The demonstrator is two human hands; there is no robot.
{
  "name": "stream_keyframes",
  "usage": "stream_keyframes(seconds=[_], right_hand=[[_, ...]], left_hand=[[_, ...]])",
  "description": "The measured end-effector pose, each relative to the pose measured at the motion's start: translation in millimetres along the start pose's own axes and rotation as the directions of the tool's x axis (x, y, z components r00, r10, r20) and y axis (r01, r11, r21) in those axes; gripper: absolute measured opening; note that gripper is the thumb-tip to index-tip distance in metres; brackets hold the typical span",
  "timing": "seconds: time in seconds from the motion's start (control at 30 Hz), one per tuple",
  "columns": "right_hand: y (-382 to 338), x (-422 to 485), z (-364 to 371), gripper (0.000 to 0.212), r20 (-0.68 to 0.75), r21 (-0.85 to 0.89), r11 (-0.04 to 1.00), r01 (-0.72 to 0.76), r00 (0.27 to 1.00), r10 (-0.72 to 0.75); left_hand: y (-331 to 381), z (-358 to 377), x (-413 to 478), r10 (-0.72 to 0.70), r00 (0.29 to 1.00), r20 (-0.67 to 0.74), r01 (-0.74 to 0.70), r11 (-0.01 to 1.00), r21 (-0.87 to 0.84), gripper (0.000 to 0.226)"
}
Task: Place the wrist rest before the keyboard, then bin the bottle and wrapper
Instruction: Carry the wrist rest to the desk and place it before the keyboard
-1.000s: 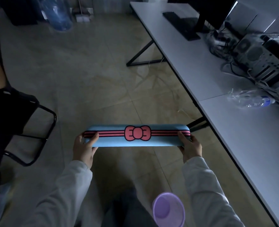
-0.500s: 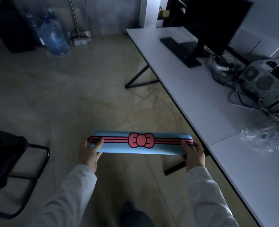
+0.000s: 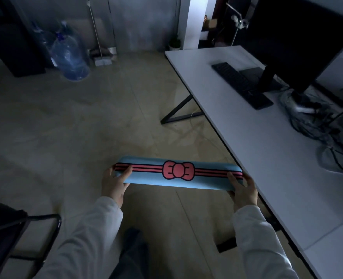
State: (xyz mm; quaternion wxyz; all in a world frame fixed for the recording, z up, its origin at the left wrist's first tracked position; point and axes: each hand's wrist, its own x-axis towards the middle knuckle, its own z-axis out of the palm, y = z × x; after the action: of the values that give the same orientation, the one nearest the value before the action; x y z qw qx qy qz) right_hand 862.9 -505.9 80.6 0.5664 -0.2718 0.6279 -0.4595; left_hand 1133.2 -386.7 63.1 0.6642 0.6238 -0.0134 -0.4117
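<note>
A long blue wrist rest [image 3: 146,177] with red stripes and a red bow is held level over the floor, close to the desk's front edge. My left hand [image 3: 114,183] grips its left end and my right hand [image 3: 243,190] grips its right end. The black keyboard [image 3: 241,84] lies far up the white desk [image 3: 267,150], in front of a dark monitor [image 3: 299,37]. Neither the bottle nor the wrapper is in view.
A tangle of cables [image 3: 315,119] and computer hardware sit on the desk's right side. Large water jugs [image 3: 70,55] stand by the far wall. A black chair [image 3: 15,236] is at lower left. The desk's black leg [image 3: 178,111] angles onto the floor.
The view has tilted up and forward along the desk. The bottle and wrapper on the desk have slid out of frame at the right. Both hands still hold the wrist rest.
</note>
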Motion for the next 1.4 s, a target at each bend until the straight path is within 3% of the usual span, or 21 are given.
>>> stream_keyframes(seconds=[0.1,0.4,0.63,0.8,1.03,1.4], right_hand=[[-11.3,16.5,46.1,0.05,-0.031,0.022,1.0,0.01,0.999,-0.009],[-33.6,65.8,160.9,0.049,-0.102,0.018,0.999,0.027,0.994,-0.025],[-45.9,115.3,195.1,0.051,-0.192,0.042,0.999,0.008,0.981,0.001],[-69.4,172.7,221.3,0.051,-0.215,0.068,0.998,-0.004,0.977,0.019],[-113.4,253.2,250.2,0.051,-0.22,0.128,0.992,-0.008,0.975,0.037],[-149.0,331.5,252.8,0.05,-0.382,0.238,0.971,0.003,0.92,0.091]], left_hand=[[33.0,13.7,43.9,0.005,1.0,0.03,-0.006,1.0,0.008,0.049],[112.8,50.3,166.0,0.001,0.995,0.101,-0.004,1.0,0.029,0.052],[113.6,94.5,250.8,-0.096,0.974,0.204,0.078,0.992,0.095,0.055],[120.7,147.8,306.1,-0.114,0.964,0.242,0.081,0.987,0.142,0.043],[137.1,230.7,362.1,-0.161,0.961,0.226,0.117,0.973,0.198,0.057],[146.4,360.3,425.8,-0.139,0.943,0.301,0.045,0.954,0.298,0.048]])
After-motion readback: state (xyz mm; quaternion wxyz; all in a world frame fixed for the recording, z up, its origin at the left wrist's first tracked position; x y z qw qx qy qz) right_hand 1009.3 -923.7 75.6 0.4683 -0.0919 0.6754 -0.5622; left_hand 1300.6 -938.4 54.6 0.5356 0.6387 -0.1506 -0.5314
